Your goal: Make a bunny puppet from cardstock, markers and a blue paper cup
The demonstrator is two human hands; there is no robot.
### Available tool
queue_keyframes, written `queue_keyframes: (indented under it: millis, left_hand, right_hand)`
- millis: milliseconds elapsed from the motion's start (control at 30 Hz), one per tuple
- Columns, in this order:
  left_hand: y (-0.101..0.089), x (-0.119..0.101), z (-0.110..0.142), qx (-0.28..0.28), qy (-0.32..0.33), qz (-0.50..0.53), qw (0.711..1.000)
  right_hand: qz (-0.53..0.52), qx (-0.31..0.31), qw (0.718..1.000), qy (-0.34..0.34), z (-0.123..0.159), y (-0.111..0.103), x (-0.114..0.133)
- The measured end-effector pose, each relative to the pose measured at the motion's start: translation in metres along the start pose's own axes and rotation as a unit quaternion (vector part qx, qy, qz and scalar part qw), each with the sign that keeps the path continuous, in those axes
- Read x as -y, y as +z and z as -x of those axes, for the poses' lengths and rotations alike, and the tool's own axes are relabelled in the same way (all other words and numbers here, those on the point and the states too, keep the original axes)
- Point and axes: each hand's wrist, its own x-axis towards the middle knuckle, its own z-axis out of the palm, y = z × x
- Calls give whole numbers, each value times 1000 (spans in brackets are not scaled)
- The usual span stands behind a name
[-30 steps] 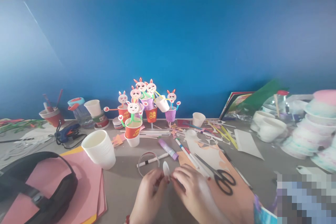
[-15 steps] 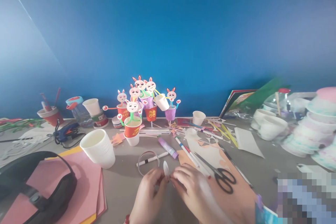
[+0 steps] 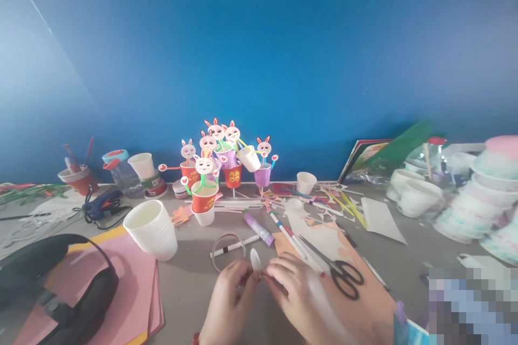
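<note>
Between my two hands a small white paper piece [image 3: 255, 260] with a rounded tip stands up from the fingertips. My left hand [image 3: 232, 294] pinches it from the left side. My right hand [image 3: 292, 292] has its fingers closed at the lower right edge of the same piece. The lower part of the piece is hidden by my fingers. Just beyond my left hand lie a thin ring [image 3: 229, 253] and a white marker [image 3: 251, 240]. A purple glue stick [image 3: 259, 228] is a little farther off. Black-handled scissors [image 3: 347, 277] rest right of my right hand on orange paper [image 3: 366, 307].
Paper-cup rabbit figures [image 3: 204, 199] stand at the back before a blue panel [image 3: 259, 64]. At left are a stack of white cups [image 3: 156, 234], pink paper [image 3: 133, 291] and black headphones [image 3: 101, 291]. Painted cup stacks [image 3: 465, 210] stand at right, near white scraps [image 3: 382, 221].
The white paper piece has tilted slightly to the left and shows more of its face. Both hands stay nearly where they were, and the view has shifted a little.
</note>
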Motion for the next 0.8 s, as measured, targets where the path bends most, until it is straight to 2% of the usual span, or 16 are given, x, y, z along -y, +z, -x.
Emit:
queue_keyframes:
  millis: [367, 667, 800]
  left_hand:
    - [1, -2, 1, 18, -10, -21, 1000]
    - [3, 2, 0, 13, -6, -16, 1000]
    - [2, 3, 0, 10, -3, -8, 1000]
  right_hand:
    - [29, 40, 999, -12, -3, 0, 0]
    - [34, -18, 999, -22, -1, 6, -1]
    - [11, -25, 999, -21, -1, 3, 0]
